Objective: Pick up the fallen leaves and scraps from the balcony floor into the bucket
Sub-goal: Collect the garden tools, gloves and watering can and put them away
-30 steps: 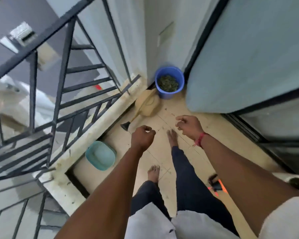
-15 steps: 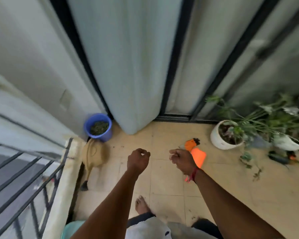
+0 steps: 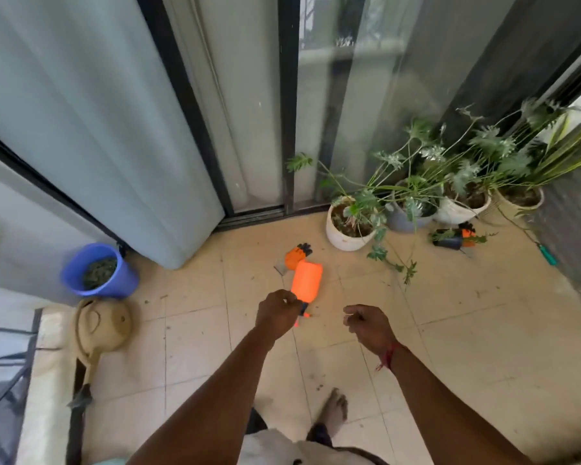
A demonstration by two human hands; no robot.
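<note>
Scraps [image 3: 163,297] are seen as small dark flecks on the floor [image 3: 483,330], some just beside the bucket, more near the middle. A leafy sprig [image 3: 408,271] is sprawled on the tiles below the pots; whether it is loose or attached cannot be told. The bucket [image 3: 121,283] is parked far left against the wall, already loaded with dark leaves.

The left grip [image 3: 277,313] is held clenched above the floor, over the lower end of an orange bottle [image 3: 306,280]; whether anything is shut inside cannot be told. The right grip [image 3: 366,325] is held loosely curled, and nothing is seen in it.

By the look of it, the next patch is being picked. The flecks are best pinched low and gathered in the palm, so fewer trips to the bucket are needed. The sprig should be checked before it is pulled, lest a pot be tipped.

An orange glove [image 3: 297,255] is laid just beyond the bottle. A beige can [image 3: 103,325] is lying beside the bucket. Several pots [image 3: 348,234] are crowded into the right corner. A pale curtain [image 3: 98,129] and a glass door [image 3: 349,112] are set behind, with a railing [image 3: 0,380] at far left.
</note>
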